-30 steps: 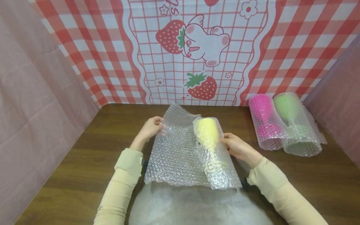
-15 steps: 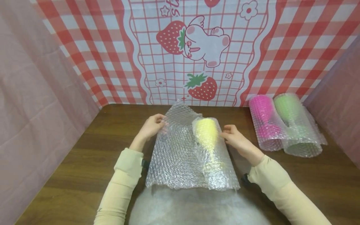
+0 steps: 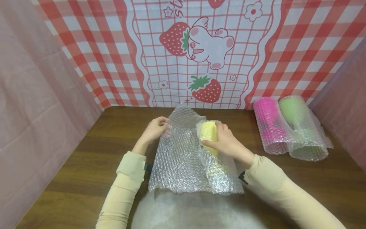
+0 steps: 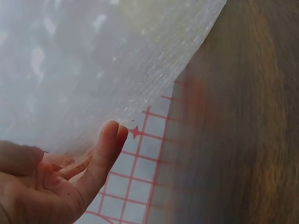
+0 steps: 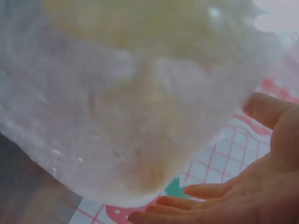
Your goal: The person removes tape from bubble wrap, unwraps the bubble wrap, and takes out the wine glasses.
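Note:
A sheet of bubble wrap (image 3: 180, 159) lies in front of me, its right part rolled round a yellow goblet (image 3: 208, 129). At the sheet's left edge my left hand (image 3: 153, 130) pinches the wrap between thumb and fingers; the left wrist view shows the fingers (image 4: 100, 151) against the raised edge. My right hand (image 3: 230, 142) rests over the wrapped goblet's upper part, thumb across its front and fingers on its far right side. Seen from the right wrist, those fingers (image 5: 205, 190) are stretched out beside the blurred wrap.
Two bubble-wrapped goblets, one pink (image 3: 267, 111) and one green (image 3: 293, 109), lie side by side at the table's back right. A checked strawberry cloth (image 3: 206, 89) hangs behind the brown wooden table (image 3: 85, 162). Pink curtains (image 3: 37, 95) close off both sides.
My right hand has moved from the roll's right edge up and left onto the goblet. The sheet's top corner has shifted slightly right, with my left hand still at its edge.

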`<control>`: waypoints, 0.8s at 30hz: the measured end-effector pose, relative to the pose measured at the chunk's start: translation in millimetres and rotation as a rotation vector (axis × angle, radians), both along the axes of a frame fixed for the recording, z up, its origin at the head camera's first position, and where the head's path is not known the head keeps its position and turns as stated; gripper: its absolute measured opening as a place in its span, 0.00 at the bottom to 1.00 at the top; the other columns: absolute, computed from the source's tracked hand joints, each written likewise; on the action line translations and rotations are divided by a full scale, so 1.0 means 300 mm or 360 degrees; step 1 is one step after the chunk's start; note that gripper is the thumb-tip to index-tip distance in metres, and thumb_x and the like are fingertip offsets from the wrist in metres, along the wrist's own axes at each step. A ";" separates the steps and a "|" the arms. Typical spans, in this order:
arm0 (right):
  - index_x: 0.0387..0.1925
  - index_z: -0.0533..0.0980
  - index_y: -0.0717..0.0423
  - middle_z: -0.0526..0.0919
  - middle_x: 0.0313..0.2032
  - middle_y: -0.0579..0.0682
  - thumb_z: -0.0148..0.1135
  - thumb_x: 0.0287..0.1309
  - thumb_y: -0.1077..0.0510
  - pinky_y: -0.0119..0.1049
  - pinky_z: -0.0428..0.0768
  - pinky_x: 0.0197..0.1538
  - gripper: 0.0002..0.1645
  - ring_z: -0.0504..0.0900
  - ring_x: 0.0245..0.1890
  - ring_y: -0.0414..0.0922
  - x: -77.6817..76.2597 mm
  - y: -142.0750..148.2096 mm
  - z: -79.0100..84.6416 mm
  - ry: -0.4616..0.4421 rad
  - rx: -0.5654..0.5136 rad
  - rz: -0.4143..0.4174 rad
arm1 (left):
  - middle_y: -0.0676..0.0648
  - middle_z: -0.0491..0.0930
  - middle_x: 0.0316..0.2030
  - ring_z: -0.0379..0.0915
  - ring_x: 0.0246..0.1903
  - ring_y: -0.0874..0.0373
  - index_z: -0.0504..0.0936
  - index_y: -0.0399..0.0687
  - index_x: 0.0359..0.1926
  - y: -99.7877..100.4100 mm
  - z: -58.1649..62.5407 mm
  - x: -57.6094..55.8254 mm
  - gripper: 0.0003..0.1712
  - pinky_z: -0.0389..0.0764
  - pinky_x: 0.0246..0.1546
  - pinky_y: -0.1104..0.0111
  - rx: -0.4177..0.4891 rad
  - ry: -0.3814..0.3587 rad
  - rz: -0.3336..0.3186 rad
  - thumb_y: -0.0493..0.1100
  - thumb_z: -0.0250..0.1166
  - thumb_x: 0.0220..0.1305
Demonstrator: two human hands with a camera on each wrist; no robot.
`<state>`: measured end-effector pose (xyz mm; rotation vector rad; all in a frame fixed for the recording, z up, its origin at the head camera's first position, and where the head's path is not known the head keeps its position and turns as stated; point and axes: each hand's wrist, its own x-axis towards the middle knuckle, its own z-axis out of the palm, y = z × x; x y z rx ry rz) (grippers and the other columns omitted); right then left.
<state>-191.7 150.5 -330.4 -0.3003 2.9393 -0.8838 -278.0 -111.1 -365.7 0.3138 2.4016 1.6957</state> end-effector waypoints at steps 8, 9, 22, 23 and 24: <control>0.60 0.50 0.77 0.58 0.53 0.73 0.67 0.43 0.48 0.56 0.69 0.54 0.55 0.66 0.51 0.67 -0.007 -0.009 -0.029 0.0108 0.0110 -0.0078 | 0.32 0.77 0.43 0.80 0.26 0.56 0.70 0.32 0.52 -0.002 -0.013 -0.011 0.16 0.82 0.30 0.65 -0.0008 -0.0006 0.0016 0.32 0.51 0.63; 0.60 0.50 0.77 0.58 0.52 0.74 0.66 0.43 0.50 0.57 0.69 0.54 0.53 0.66 0.51 0.67 -0.009 -0.004 -0.030 0.0111 0.0100 -0.0084 | 0.32 0.77 0.43 0.80 0.26 0.56 0.70 0.31 0.52 -0.002 -0.014 -0.012 0.16 0.82 0.30 0.65 -0.0006 -0.0005 0.0015 0.32 0.50 0.63; 0.62 0.51 0.73 0.61 0.55 0.70 0.50 0.53 0.56 0.53 0.65 0.59 0.39 0.66 0.55 0.61 -0.015 0.057 -0.019 0.0027 -0.0149 -0.0159 | 0.30 0.77 0.43 0.80 0.26 0.55 0.69 0.30 0.52 -0.015 -0.025 -0.015 0.16 0.82 0.30 0.65 0.0053 -0.0029 0.0022 0.32 0.50 0.63; 0.62 0.51 0.73 0.61 0.55 0.70 0.49 0.53 0.57 0.53 0.65 0.59 0.38 0.65 0.55 0.61 -0.016 0.062 -0.019 0.0033 -0.0178 -0.0161 | 0.30 0.76 0.43 0.80 0.26 0.56 0.69 0.29 0.52 -0.017 -0.025 -0.016 0.16 0.82 0.30 0.65 0.0058 -0.0030 0.0023 0.32 0.50 0.64; 0.62 0.51 0.73 0.61 0.55 0.70 0.48 0.54 0.57 0.53 0.64 0.59 0.37 0.64 0.56 0.61 -0.016 0.067 -0.018 0.0041 -0.0207 -0.0164 | 0.30 0.77 0.43 0.80 0.26 0.56 0.69 0.30 0.52 -0.018 -0.024 -0.015 0.16 0.82 0.30 0.65 0.0062 -0.0034 0.0031 0.32 0.50 0.64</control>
